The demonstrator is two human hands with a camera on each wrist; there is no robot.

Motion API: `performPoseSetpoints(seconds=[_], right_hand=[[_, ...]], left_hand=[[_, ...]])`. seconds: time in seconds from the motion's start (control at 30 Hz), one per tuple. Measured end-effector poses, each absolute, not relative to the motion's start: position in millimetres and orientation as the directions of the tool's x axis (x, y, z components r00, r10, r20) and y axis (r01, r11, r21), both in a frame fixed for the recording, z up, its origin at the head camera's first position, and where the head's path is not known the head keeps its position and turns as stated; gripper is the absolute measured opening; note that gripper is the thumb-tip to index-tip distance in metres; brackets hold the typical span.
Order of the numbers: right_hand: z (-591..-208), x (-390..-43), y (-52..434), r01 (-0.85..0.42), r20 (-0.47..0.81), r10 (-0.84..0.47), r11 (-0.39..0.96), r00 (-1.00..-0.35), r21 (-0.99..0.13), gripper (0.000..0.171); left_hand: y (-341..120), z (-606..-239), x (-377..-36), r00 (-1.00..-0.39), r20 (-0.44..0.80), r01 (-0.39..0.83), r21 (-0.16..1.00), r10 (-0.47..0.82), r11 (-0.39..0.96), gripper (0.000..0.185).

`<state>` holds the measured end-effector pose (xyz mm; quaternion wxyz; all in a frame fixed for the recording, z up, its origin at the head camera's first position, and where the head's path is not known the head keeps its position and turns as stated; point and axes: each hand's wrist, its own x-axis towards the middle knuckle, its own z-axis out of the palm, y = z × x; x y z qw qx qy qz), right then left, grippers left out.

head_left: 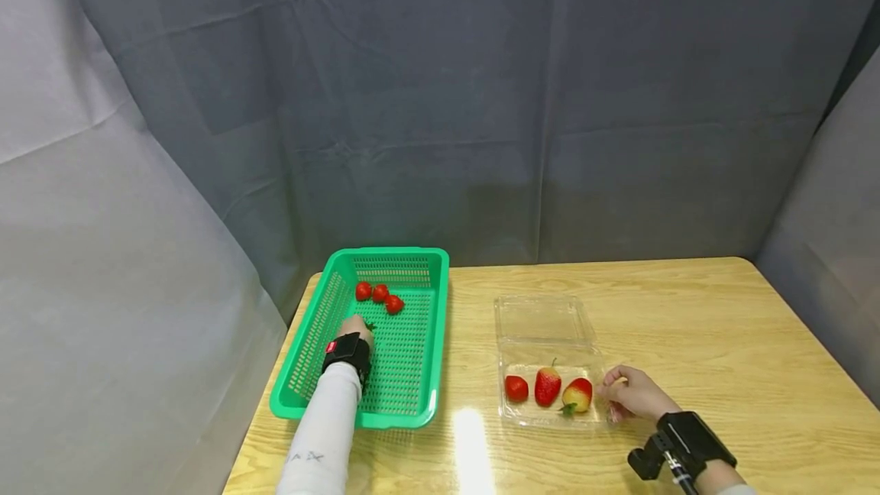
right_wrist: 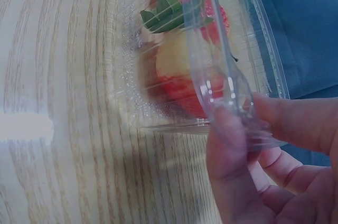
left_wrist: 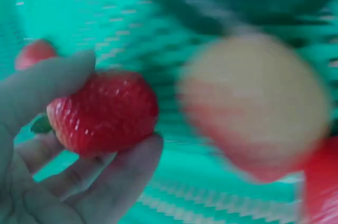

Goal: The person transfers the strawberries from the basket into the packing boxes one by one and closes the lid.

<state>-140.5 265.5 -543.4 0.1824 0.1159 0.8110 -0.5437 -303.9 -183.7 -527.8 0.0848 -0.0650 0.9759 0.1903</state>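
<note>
My left hand point(head_left: 357, 326) is inside the green basket point(head_left: 421, 406) and pinches a red strawberry point(left_wrist: 103, 113) between thumb and fingers point(left_wrist: 63, 78). Three more strawberries point(head_left: 379, 295) lie at the basket's far end; one shows close and blurred, pale and red point(left_wrist: 253, 108). A clear plastic clamshell point(head_left: 546, 319) lies open on the table with three strawberries point(head_left: 547, 387) in its near half. My right hand point(head_left: 616, 392) pinches the clamshell's right rim point(right_wrist: 232, 92) between thumb and forefinger point(right_wrist: 296, 121). Just inside that rim lies a pale red strawberry point(right_wrist: 177, 71).
The wooden table point(head_left: 708, 327) stretches to the right of the clamshell. Grey cloth point(head_left: 440, 98) hangs behind and at both sides. The basket sits near the table's left edge, and a bright glare point(head_left: 470, 441) lies between basket and clamshell.
</note>
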Motion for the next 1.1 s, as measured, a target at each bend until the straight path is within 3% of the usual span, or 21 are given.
performPoseSetpoints(seconds=[0.1, 0.27, 0.47, 0.6, 0.73, 0.87, 1.1], right_hand=[[-543.2, -140.8, 266.4, 0.379, -0.418, -0.021, 0.377, -0.908, -0.845, 0.020], [-543.0, -140.8, 266.3, 0.379, -0.419, -0.029, 0.373, -0.908, -0.847, 0.020], [-543.9, -141.8, 265.7, 0.378, -0.419, -0.021, 0.395, -0.908, -0.837, 0.021], [-546.9, -142.8, 265.9, 0.381, -0.421, -0.023, 0.385, -0.907, -0.841, 0.020], [-549.3, -143.4, 265.8, 0.381, -0.420, -0.022, 0.378, -0.907, -0.844, 0.020], [-549.0, -143.3, 265.4, 0.374, -0.414, -0.024, 0.380, -0.910, -0.846, 0.020], [-548.1, -141.6, 264.6, 0.376, -0.414, -0.016, 0.385, -0.910, -0.843, 0.019]], left_hand=[[-167.8, -500.0, -304.3, -0.998, 0.016, -0.040, 0.447, -0.053, 0.894, 0.031], [-117.5, -443.6, -302.6, -0.964, 0.265, 0.175, 0.544, 0.030, 0.820, 0.049], [-35.4, -407.2, -259.4, -0.870, 0.390, 0.468, 0.458, 0.302, 0.756, 0.046], [11.6, -424.8, -222.4, -0.818, 0.292, 0.572, 0.339, 0.495, 0.747, 0.046], [44.8, -465.2, -191.6, -0.771, 0.132, 0.636, 0.189, 0.623, 0.748, 0.044], [61.7, -512.0, -176.6, -0.739, 0.007, 0.673, 0.049, 0.673, 0.738, 0.032], [67.8, -547.6, -171.9, -0.722, -0.190, 0.681, -0.023, 0.666, 0.732, 0.019]])
